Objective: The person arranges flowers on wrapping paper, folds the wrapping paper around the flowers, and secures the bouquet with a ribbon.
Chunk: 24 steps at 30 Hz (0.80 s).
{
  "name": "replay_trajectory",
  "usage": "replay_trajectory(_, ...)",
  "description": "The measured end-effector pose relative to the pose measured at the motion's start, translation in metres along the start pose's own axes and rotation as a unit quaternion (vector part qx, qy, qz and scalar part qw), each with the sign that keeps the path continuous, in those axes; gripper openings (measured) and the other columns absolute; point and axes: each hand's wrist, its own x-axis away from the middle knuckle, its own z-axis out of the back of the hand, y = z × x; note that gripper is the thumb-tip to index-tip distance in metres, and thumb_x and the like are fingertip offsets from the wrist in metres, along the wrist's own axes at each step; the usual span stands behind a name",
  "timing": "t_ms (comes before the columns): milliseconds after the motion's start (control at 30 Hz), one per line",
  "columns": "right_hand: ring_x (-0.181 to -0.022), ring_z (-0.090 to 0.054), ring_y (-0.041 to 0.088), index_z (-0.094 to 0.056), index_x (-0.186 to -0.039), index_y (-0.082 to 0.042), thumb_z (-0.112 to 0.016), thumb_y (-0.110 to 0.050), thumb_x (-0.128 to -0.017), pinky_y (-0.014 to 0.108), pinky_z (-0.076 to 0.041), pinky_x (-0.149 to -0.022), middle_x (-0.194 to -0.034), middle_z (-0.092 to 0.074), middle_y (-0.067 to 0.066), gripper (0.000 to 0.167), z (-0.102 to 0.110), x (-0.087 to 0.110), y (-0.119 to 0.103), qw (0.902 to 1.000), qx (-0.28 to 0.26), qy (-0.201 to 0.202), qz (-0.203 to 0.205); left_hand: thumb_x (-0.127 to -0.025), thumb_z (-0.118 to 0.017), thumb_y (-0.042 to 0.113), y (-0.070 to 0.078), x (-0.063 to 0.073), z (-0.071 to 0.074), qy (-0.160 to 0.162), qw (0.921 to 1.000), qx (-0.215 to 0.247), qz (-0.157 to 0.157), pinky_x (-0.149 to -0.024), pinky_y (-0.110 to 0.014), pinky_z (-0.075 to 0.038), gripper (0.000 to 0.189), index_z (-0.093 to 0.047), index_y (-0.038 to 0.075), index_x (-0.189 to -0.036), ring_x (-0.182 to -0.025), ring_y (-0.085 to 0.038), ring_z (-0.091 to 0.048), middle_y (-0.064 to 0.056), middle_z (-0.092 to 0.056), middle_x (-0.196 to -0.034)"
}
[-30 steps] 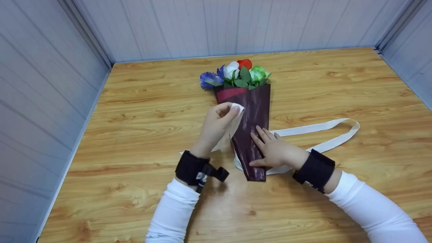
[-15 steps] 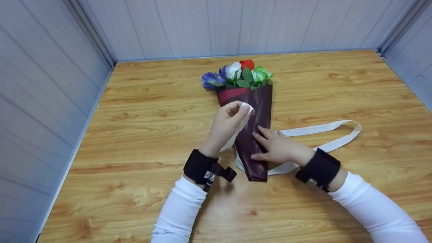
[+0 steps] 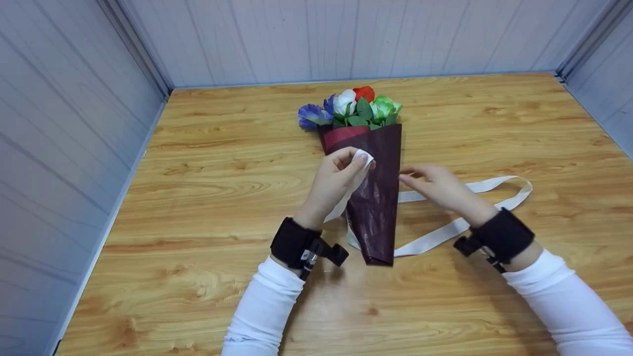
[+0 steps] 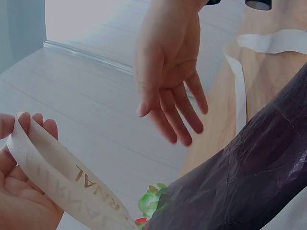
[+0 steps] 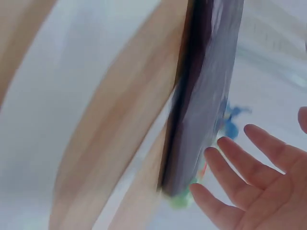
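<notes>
A bouquet (image 3: 376, 198) in dark maroon wrapping paper lies on the table, its blue, white, red and green flowers (image 3: 346, 106) pointing to the far side. My left hand (image 3: 332, 180) pinches one end of a white ribbon (image 4: 72, 172) between thumb and fingers, above the paper's left side; gold letters show on it in the left wrist view. The ribbon passes under the bouquet. My right hand (image 3: 440, 188) is raised beside the paper's right edge, over the ribbon, fingers spread and nothing in them, as the right wrist view (image 5: 259, 182) shows.
On the table right of the bouquet, the rest of the ribbon (image 3: 514, 195) lies in a long loop. Pale panel walls (image 3: 306, 44) stand at the back and both sides of the wooden table (image 3: 222, 148).
My right hand has lifted off the wrapping paper, where it lay flat, and moved to the right of it. My left hand has shifted slightly right, still pinching the ribbon.
</notes>
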Motion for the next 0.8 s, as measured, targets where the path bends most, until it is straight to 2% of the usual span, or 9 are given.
replay_trajectory(133,-0.122,-0.047,0.044,-0.049,-0.132,0.005,-0.05,-0.031,-0.099,0.057,-0.038,-0.098,-0.132,-0.051,0.028,0.05,0.022,0.005,0.024,0.9989,0.007,0.003,-0.046,-0.089,-0.065,0.028,0.001,0.0,0.0,-0.001,1.0,-0.003,-0.002,-0.098,-0.051,-0.044,0.028,-0.062,0.001,-0.095,-0.095,-0.021,-0.061,-0.009,-0.064,-0.095)
replay_trajectory(267,-0.123,-0.042,0.048,-0.044,-0.135,0.007,-0.054,-0.028,-0.097,0.06,-0.037,-0.098,-0.134,-0.046,0.032,0.053,0.035,0.008,0.049,0.9966,0.026,-0.018,-0.076,-0.09,-0.065,0.028,0.002,-0.001,0.001,0.001,0.9999,-0.015,-0.006,-0.095,-0.045,-0.047,0.028,-0.063,0.001,-0.095,-0.095,-0.022,-0.062,-0.01,-0.064,-0.095)
replay_trajectory(467,-0.119,-0.045,0.05,-0.045,-0.133,0.009,-0.062,-0.019,-0.091,0.06,-0.036,-0.098,-0.128,-0.051,0.034,0.054,0.037,0.013,0.075,0.9931,0.068,-0.066,-0.069,-0.09,-0.064,0.029,0.001,-0.001,0.001,-0.006,0.9998,-0.02,-0.005,-0.093,-0.039,-0.049,0.028,-0.063,0.001,-0.095,-0.097,-0.024,-0.062,-0.01,-0.064,-0.096)
replay_trajectory(567,-0.116,-0.048,0.049,-0.049,-0.131,0.008,-0.065,-0.015,-0.087,0.058,-0.038,-0.096,-0.126,-0.053,0.033,0.053,0.036,0.015,0.083,0.9913,0.095,-0.073,-0.054,-0.09,-0.064,0.029,0.002,0.0,0.001,-0.005,0.9998,-0.017,-0.003,-0.093,-0.038,-0.05,0.028,-0.063,0.001,-0.096,-0.097,-0.024,-0.062,-0.011,-0.064,-0.097)
replay_trajectory(667,-0.105,-0.054,0.044,-0.058,-0.118,0.007,-0.067,-0.011,-0.085,0.055,-0.042,-0.089,-0.113,-0.057,0.03,0.039,0.034,0.016,0.088,0.989,0.132,-0.059,-0.033,-0.09,-0.064,0.029,0.004,0.001,0.001,-0.004,0.9999,-0.011,-0.001,-0.091,-0.034,-0.05,0.029,-0.062,0.001,-0.098,-0.096,-0.023,-0.061,-0.012,-0.064,-0.099)
replay_trajectory(800,-0.08,-0.053,0.029,-0.064,-0.091,0.001,-0.065,-0.009,-0.086,0.041,-0.043,-0.072,-0.088,-0.055,0.016,0.011,0.033,0.017,0.092,0.9852,0.163,-0.05,-0.017,-0.09,-0.064,0.028,0.004,0.001,0.002,-0.003,1.0,0.003,0.005,-0.092,-0.034,-0.049,0.029,-0.062,0.0,-0.099,-0.097,-0.023,-0.061,-0.014,-0.063,-0.102)
